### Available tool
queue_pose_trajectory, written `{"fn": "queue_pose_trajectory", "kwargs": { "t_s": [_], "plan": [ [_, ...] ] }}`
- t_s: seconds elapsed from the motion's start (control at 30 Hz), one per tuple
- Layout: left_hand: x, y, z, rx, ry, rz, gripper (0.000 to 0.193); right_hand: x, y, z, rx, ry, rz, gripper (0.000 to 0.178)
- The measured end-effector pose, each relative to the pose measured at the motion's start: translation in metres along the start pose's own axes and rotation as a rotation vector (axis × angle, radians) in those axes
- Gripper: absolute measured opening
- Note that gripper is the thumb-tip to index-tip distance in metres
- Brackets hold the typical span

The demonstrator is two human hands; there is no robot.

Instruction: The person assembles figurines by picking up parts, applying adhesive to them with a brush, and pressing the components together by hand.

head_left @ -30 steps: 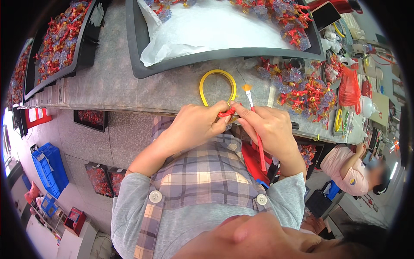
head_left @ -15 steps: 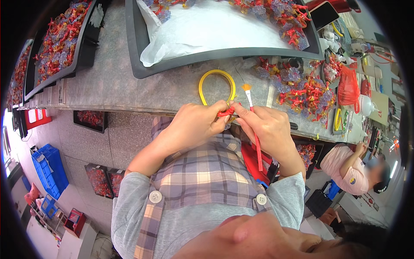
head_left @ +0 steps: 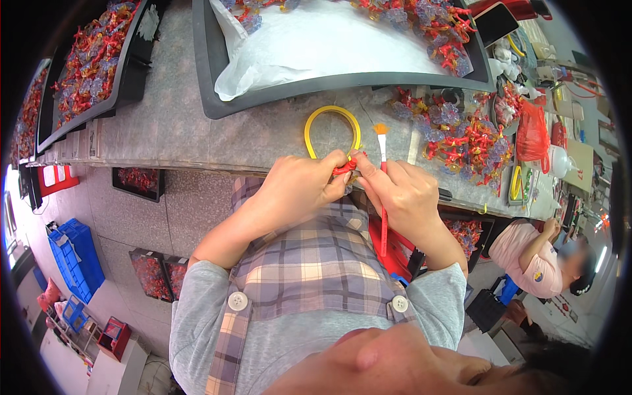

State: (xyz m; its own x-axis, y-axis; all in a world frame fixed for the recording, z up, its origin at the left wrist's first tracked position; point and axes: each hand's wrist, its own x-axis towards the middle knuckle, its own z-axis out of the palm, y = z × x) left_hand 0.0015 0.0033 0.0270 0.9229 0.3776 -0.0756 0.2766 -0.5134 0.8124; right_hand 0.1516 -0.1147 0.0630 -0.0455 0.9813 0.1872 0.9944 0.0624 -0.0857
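Over the near edge of the table my two hands meet. My left hand (head_left: 304, 187) is closed, pinching a small red plastic figurine (head_left: 344, 166) with a bit of yellow on it; the fingers partly cover it. At the figurine's right side are the thumb and fingertips of my right hand (head_left: 407, 196). That same hand keeps a red-handled paintbrush (head_left: 383, 151) tucked between its fingers, bristles up and orange, handle end pointing down. Just beyond the hands a yellow ring (head_left: 307, 131) like a tape roll lies flat on the grey table (head_left: 263, 135).
A black tray (head_left: 289, 89) lined with white sheeting holds several figurines at the back. More red, yellow and clear-purple figurines (head_left: 467, 141) are heaped right, near a red plastic bag (head_left: 532, 131). Another full tray (head_left: 125, 99) stands left. A person (head_left: 526, 250) sits at far right.
The paintbrush has swung more upright in my right hand, its bristles shifting slightly right and its handle end left. My hands stay together at the figurine with only slight finger movement.
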Motion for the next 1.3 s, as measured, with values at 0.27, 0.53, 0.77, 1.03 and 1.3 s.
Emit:
{"fn": "queue_pose_trajectory", "kwargs": {
  "t_s": [0.27, 0.53, 0.77, 1.03, 1.3],
  "plan": [
    [0.001, 0.0, -0.001, -0.153, -0.02, -0.105, 0.021, 0.0, -0.003, 0.009, -0.038, 0.08, 0.032, 0.033],
    [0.002, 0.004, -0.005, -0.193, -0.052, -0.168, 0.019, -0.002, 0.003, 0.009, 0.224, 0.072, 0.116, 0.035],
    [0.001, 0.005, -0.005, -0.122, -0.006, -0.105, 0.017, 0.002, 0.004, -0.001, 0.138, 0.023, 0.04, 0.035],
    [0.001, 0.001, -0.003, -0.041, 0.01, -0.046, 0.018, 0.005, 0.005, -0.008, 0.128, -0.066, 0.023, 0.032],
    [0.002, -0.006, 0.002, 0.059, 0.034, 0.0, 0.02, 0.004, 0.005, 0.005, 0.055, -0.06, -0.004, 0.031]
  ]
}}
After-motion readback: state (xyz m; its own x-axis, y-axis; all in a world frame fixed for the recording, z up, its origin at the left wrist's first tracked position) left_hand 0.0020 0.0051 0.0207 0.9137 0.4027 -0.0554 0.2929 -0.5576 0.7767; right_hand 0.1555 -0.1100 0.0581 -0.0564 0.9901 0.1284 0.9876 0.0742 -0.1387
